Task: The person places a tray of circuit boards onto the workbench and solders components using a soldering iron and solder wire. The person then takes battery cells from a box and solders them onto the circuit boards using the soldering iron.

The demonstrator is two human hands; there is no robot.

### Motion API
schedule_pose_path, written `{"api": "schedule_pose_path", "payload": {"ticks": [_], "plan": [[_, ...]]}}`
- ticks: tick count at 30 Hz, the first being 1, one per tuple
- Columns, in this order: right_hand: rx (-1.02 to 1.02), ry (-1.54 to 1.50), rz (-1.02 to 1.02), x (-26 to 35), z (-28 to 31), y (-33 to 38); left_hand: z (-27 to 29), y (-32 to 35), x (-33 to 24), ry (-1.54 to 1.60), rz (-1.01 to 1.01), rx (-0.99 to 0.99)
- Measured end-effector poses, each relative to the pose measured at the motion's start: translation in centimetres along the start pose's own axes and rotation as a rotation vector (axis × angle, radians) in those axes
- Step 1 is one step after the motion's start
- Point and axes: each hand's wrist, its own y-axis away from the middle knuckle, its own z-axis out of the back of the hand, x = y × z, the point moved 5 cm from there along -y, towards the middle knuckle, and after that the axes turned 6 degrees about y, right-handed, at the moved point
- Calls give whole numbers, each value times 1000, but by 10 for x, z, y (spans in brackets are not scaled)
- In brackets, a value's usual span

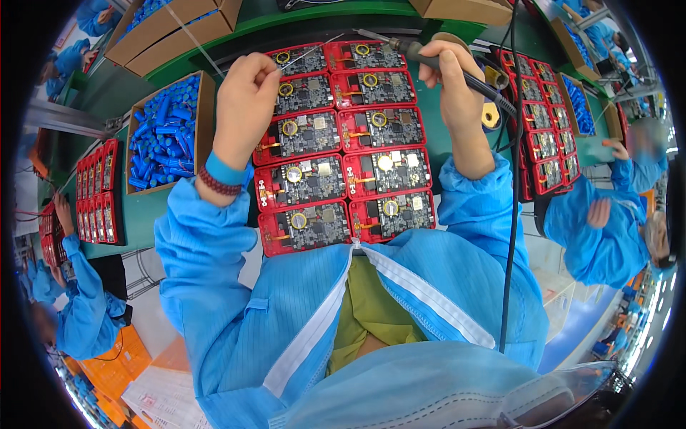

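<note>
Down on the green workbench [153, 214] sits a block of red-framed circuit boards [343, 136] in two columns, a cardboard box of blue cylindrical cells [166, 132] just to its left. The right hand [454, 75] wraps tight around a black-handled soldering iron [421, 53], tip over the top boards. The left hand [246, 96] pinches thin solder wire [309, 51] above the top-left board.
</note>
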Motion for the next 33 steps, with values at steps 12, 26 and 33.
{"api": "schedule_pose_path", "payload": {"ticks": [12,26,33], "plan": [[39,212,32,-33,-9,-13,-38,-25,23,-130,3,140],[62,315,62,-40,-11,-14,-37,-25,25,-151,6,139],[76,317,107,-42,-12,-14,-36,-25,25,-156,-4,139]]}}
